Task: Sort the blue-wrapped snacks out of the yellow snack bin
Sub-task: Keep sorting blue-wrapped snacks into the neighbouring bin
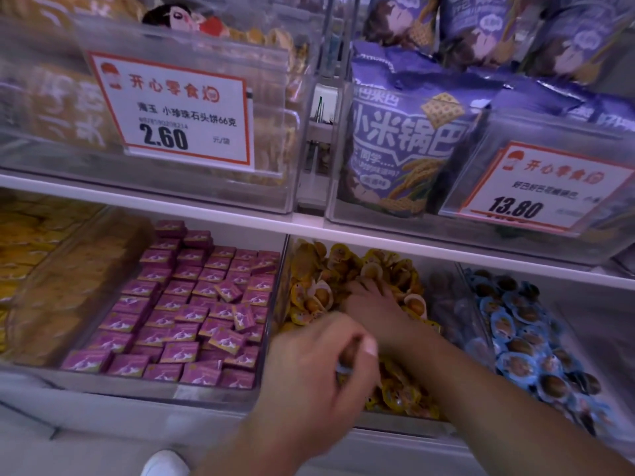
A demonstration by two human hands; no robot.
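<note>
Right hand (372,297) digs flat into the clear bin of yellow-wrapped snacks (343,269); rake slowly. Left hand (319,369), nearer than the bin's middle, pinches something small, maybe a blue-wrapped snack.

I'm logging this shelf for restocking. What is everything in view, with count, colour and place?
yellow snacks: many, yellow, lower middle bin
blue snacks: many, blue, lower right bin
boxes: many, pink, lower left bin
bags: several, purple, upper right bin
price tags: two, white with orange border, upper bin fronts
shoe: one, white, bottom edge
left hand: one, curled, pinching something, near bin front
right hand: one, buried among yellow snacks
</note>
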